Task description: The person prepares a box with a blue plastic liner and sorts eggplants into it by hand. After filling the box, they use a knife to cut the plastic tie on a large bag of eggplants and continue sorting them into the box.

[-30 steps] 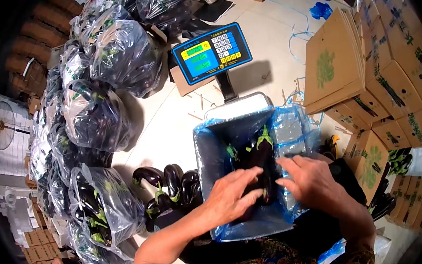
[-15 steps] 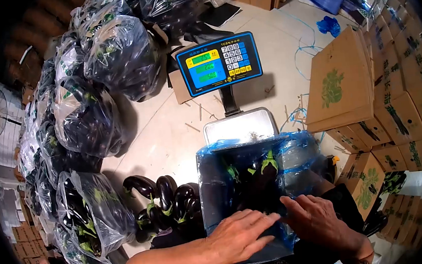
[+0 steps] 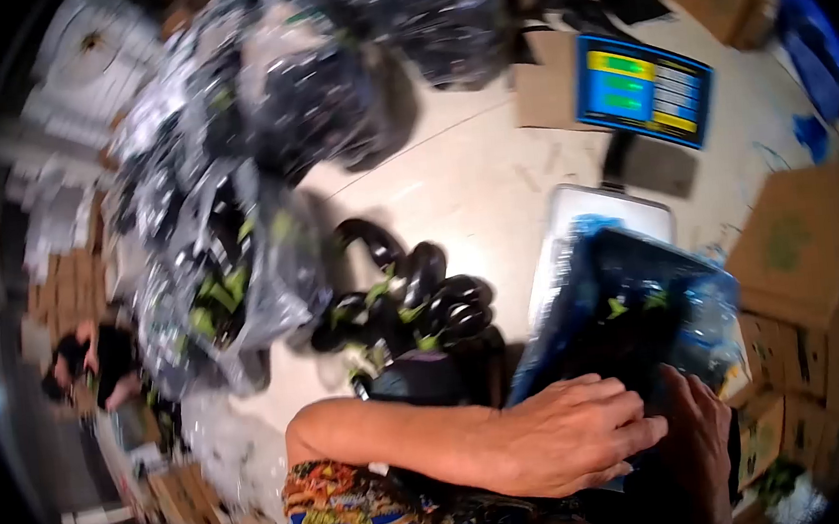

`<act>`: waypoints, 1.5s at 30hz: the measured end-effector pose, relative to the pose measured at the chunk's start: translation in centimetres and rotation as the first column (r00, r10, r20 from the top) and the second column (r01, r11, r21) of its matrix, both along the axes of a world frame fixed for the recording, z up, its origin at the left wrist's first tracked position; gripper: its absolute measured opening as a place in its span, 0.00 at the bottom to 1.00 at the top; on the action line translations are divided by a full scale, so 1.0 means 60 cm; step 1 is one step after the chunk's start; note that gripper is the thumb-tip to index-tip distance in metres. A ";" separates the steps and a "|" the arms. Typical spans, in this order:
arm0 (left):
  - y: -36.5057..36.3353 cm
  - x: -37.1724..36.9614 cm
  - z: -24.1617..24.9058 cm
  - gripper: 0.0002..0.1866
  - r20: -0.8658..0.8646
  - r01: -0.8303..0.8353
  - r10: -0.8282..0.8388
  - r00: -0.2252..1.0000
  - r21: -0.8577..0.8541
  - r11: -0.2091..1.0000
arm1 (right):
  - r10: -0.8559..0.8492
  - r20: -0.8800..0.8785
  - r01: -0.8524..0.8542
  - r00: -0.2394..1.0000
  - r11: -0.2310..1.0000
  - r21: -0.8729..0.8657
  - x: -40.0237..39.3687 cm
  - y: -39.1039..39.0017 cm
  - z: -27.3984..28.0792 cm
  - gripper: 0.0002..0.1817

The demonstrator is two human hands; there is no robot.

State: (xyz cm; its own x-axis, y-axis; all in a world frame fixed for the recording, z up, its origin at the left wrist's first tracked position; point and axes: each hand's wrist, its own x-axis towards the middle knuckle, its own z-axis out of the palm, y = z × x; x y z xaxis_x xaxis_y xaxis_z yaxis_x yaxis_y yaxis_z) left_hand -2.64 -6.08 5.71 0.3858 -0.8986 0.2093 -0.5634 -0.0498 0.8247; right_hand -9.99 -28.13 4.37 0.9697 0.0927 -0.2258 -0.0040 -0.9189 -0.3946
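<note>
A box lined with blue plastic film (image 3: 546,336) stands at the scale's near side, at the right. Dark eggplants with green caps (image 3: 656,299) lie in its shadowed inside. My left hand (image 3: 579,433) reaches over the box's near edge, its fingers loosely bent and the thumb apart, with nothing seen in them. Close beside it, my right hand (image 3: 695,422) points its fingers into the box. The right hand's palm side is hidden, and the view is blurred. The digital scale (image 3: 646,90) has a lit display and a metal platform (image 3: 575,210).
Loose eggplants (image 3: 425,271) lie on the floor left of the box. Clear plastic bags full of eggplants (image 3: 310,92) are piled along the left. Cartons (image 3: 797,239) are stacked at the right. Another person (image 3: 99,360) is at the far left.
My view has swung left, so the box and scale appear further right and tilted. My left hand's fingers are more bent than before. A person shows more fully at the left.
</note>
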 end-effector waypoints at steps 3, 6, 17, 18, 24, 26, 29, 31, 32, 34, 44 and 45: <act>0.082 0.014 0.005 0.23 -0.023 -0.224 0.223 0.975 -0.153 0.963 | -0.028 -0.122 0.034 0.992 0.998 0.050 0.000 0.031 0.021 0.24; 0.196 0.004 -0.026 0.22 -0.310 -0.614 0.628 0.714 0.154 0.774 | 0.063 -0.041 -0.064 0.997 0.997 -0.040 -0.001 0.039 0.002 0.24; 0.545 -0.308 -0.470 0.10 -0.503 -0.692 0.714 -0.487 0.721 0.035 | 0.066 -0.145 -0.068 0.987 0.998 -0.010 0.027 0.067 -0.069 0.21; 0.557 -0.321 -0.494 0.10 -0.498 -0.700 0.720 -0.484 0.713 0.023 | 0.042 -0.186 -0.054 0.982 0.997 -0.058 0.032 0.075 -0.067 0.21; 0.534 -0.258 -0.533 0.30 -0.402 -0.755 0.808 -0.430 0.652 -0.077 | -0.005 -0.252 -0.015 0.968 0.997 -0.077 0.043 0.081 -0.088 0.19; 0.475 -0.196 -0.488 0.41 -0.349 -0.780 0.841 -0.413 0.612 -0.129 | -0.003 -0.241 -0.014 0.970 0.997 -0.070 0.045 0.082 -0.091 0.19; 0.416 -0.139 -0.517 0.49 -0.044 -0.822 0.974 -0.220 0.546 -0.161 | 0.040 -0.202 -0.054 0.979 0.996 -0.067 0.046 0.080 -0.099 0.18; 0.408 -0.134 -0.530 0.51 -0.024 -0.783 0.965 -0.260 0.590 -0.196 | 0.067 -0.175 -0.081 0.982 0.994 -0.072 0.048 0.080 -0.100 0.17; 0.416 -0.137 -0.515 0.50 -0.070 -0.786 0.963 -0.260 0.594 -0.169 | 0.047 -0.210 -0.064 0.976 0.995 -0.074 0.050 0.080 -0.096 0.17; 0.437 -0.156 -0.506 0.49 -0.189 -0.763 0.921 -0.340 0.628 -0.153 | -0.005 -0.273 -0.018 0.962 0.997 -0.081 0.055 0.082 -0.084 0.18; 0.491 -0.332 -0.553 0.40 -0.302 -0.712 0.715 -0.630 0.593 -0.377 | 0.059 -0.241 -0.083 0.969 0.992 -0.091 0.056 0.094 -0.092 0.21; 0.485 -0.323 -0.550 0.39 -0.332 -0.732 0.713 -0.618 0.573 -0.367 | 0.048 -0.242 -0.075 0.969 0.992 -0.104 0.058 0.096 -0.092 0.21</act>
